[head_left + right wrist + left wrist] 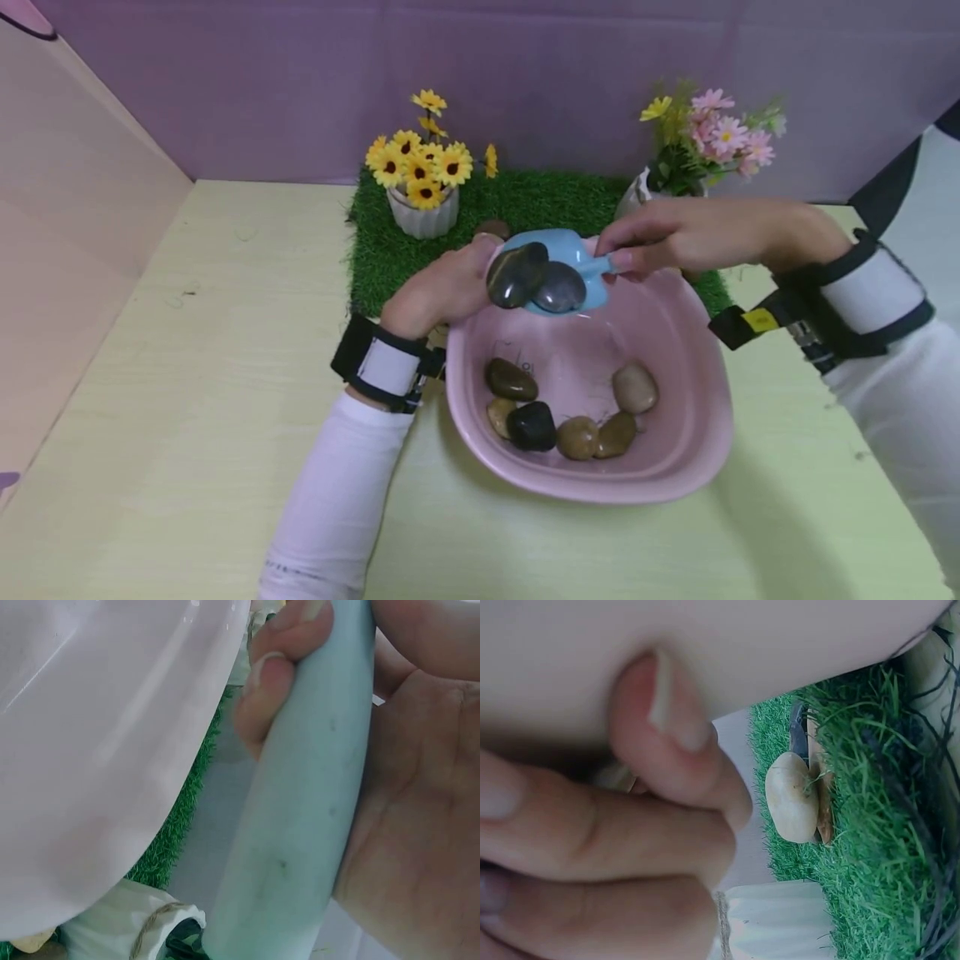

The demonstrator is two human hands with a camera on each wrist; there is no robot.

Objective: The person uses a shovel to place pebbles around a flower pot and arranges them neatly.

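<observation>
My right hand (678,237) grips the handle of a light blue toy shovel (551,242) over the far part of the pink basin (701,450). Two glossy dark stones lie on its scoop: a larger stone (516,271) at the left and a rounder stone (560,287). In the right wrist view, my fingers wrap the shovel's handle (307,795). My left hand (457,283) holds the basin's far-left rim, its curled fingers seen close up in the left wrist view. Several stones lie in the basin, among them a black stone (532,426) and a pale stone (635,387).
Behind the basin lies an artificial grass mat (540,192). On it stand a pot of yellow flowers (423,212) and a pot of pink flowers (693,150). A brown stone (492,227) rests on the mat near my left hand. A purple wall (525,75) closes the back.
</observation>
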